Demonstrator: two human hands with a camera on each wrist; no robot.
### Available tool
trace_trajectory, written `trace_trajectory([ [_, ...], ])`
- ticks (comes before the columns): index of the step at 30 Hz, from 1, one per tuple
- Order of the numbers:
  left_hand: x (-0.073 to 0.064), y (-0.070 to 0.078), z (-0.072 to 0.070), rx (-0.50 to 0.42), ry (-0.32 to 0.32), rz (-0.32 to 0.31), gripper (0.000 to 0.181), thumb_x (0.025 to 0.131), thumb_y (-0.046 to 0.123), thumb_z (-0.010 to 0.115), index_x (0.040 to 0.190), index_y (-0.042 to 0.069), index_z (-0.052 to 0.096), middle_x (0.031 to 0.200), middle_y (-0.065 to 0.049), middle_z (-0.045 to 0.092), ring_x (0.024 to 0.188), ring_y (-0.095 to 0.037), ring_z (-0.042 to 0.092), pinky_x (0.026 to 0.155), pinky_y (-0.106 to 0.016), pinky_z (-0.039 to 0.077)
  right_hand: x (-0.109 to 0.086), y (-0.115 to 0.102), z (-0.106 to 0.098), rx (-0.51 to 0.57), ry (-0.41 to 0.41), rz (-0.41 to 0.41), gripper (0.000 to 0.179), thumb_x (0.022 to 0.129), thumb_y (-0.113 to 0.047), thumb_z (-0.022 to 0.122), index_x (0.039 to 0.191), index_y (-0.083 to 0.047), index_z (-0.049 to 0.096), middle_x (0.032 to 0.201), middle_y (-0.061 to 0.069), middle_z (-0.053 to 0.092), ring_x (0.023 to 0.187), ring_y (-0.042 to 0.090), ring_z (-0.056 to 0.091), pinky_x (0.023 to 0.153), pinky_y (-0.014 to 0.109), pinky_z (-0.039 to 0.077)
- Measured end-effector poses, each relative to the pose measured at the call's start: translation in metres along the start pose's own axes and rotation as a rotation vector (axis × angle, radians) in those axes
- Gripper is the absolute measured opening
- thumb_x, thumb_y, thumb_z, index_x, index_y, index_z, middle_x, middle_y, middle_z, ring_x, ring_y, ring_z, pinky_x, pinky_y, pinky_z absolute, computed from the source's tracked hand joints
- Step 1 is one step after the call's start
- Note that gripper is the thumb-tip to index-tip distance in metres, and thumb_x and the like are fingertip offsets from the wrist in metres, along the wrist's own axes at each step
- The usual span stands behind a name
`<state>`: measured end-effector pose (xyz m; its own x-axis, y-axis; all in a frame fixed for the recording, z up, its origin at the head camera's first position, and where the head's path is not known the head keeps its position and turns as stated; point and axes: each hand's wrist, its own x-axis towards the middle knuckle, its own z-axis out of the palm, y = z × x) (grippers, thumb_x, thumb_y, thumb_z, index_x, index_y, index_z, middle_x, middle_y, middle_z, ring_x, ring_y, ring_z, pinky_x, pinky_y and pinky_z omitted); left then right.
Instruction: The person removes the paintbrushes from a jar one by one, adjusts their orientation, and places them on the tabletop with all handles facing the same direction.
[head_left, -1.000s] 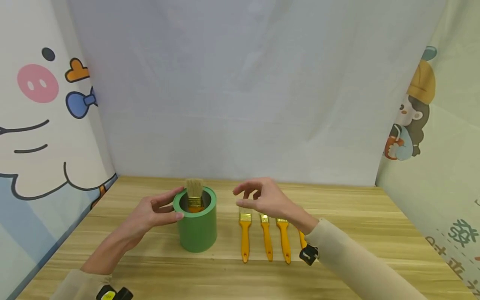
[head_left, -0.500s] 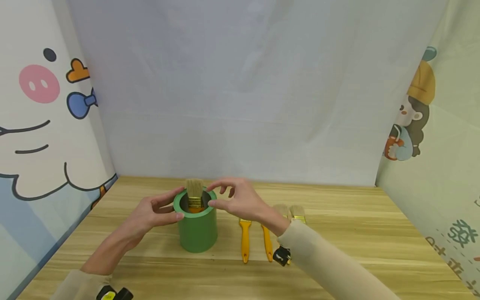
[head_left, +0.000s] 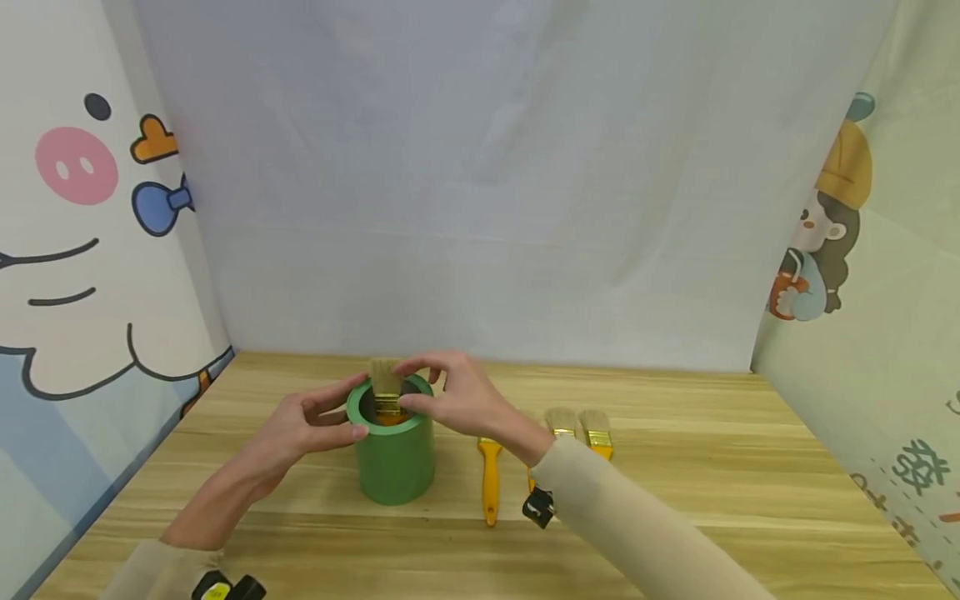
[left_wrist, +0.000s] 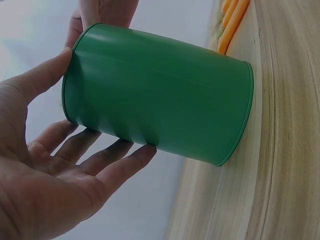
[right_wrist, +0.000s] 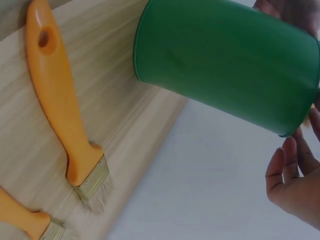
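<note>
Paintbrush [head_left: 386, 400] stands bristles up inside the green pot [head_left: 396, 471], which sits upright on the wooden table [head_left: 420, 554], at seven o'clock from the centre of my head view. Its bristles and metal band rise above the rim; I see only the top of its orange handle.

Taking the pot as my dial, I have the left hand [head_left: 300, 429] between nine and ten o'clock, holding the pot in a wide grip: the thumb is at the rim, and my left wrist feed shows the fingertips spread along the wall. I have the right hand [head_left: 472, 398] at two o'clock, index finger and thumb parted at the paintbrush's right edge; from here I cannot tell whether they pinch it.

One loose brush [head_left: 490, 487] lies between three and four o'clock, handle towards six, its top hidden by the right hand. At three o'clock, farther out, lie a broad brush [head_left: 560, 419], partly under the sleeve [head_left: 622, 525], and an outer brush [head_left: 597, 429]. A plain pale cloth [head_left: 480, 208] hangs at twelve.
</note>
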<state>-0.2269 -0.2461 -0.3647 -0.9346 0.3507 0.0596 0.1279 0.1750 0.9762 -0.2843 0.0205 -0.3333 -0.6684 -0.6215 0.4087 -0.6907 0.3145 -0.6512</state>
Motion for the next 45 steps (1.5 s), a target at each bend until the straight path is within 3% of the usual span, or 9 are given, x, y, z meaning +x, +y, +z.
trace_trajectory([
  [5, -0.001, 0.002, -0.001, -0.002, -0.001, 0.001, 0.080, 0.100, 0.018, 0.075, 0.166, 0.007, 0.031, 0.170, -0.020, 0.025, 0.147, -0.052, 0.034, 0.109, -0.056, 0.048, 0.007, -0.001, 0.005, 0.014, -0.001, -0.031, 0.030, 0.094, -0.009, 0.081, 0.124, -0.007, 0.077, 0.122, 0.003, 0.075, 0.107, 0.016, 0.064, 0.089, 0.040, 0.051],
  [16, -0.001, 0.003, 0.000, 0.003, -0.001, -0.010, 0.085, 0.099, 0.018, 0.075, 0.166, -0.001, 0.025, 0.170, -0.022, 0.023, 0.148, -0.045, 0.036, 0.111, -0.054, 0.046, 0.013, -0.006, 0.017, -0.015, 0.011, 0.031, 0.032, 0.089, -0.012, 0.088, 0.121, -0.015, 0.080, 0.121, -0.006, 0.075, 0.097, 0.016, 0.051, 0.084, 0.031, 0.043],
  [27, 0.000, 0.003, 0.000, 0.004, -0.001, -0.014, 0.089, 0.099, 0.019, 0.075, 0.165, -0.005, 0.020, 0.170, -0.026, 0.019, 0.148, -0.046, 0.034, 0.112, -0.058, 0.044, 0.018, -0.008, 0.021, 0.048, -0.015, -0.021, 0.031, 0.089, -0.007, 0.087, 0.118, -0.010, 0.080, 0.119, -0.001, 0.076, 0.105, 0.005, 0.066, 0.092, 0.024, 0.054],
  [36, 0.000, 0.003, -0.001, 0.010, 0.000, -0.027, 0.090, 0.100, 0.020, 0.075, 0.165, -0.005, 0.019, 0.170, -0.026, 0.018, 0.149, -0.047, 0.033, 0.113, -0.061, 0.040, 0.017, -0.007, 0.027, 0.130, 0.043, -0.005, 0.026, 0.088, 0.000, 0.086, 0.113, -0.007, 0.081, 0.101, 0.000, 0.078, 0.083, 0.005, 0.067, 0.079, 0.024, 0.057],
  [45, 0.000, 0.001, -0.001, 0.008, 0.008, -0.029, 0.088, 0.099, 0.021, 0.076, 0.166, -0.002, 0.023, 0.170, -0.023, 0.022, 0.148, -0.044, 0.035, 0.114, -0.060, 0.039, 0.016, -0.009, 0.021, 0.178, 0.075, -0.022, 0.023, 0.091, 0.002, 0.082, 0.112, -0.006, 0.081, 0.102, 0.000, 0.078, 0.086, 0.008, 0.068, 0.084, 0.026, 0.058],
])
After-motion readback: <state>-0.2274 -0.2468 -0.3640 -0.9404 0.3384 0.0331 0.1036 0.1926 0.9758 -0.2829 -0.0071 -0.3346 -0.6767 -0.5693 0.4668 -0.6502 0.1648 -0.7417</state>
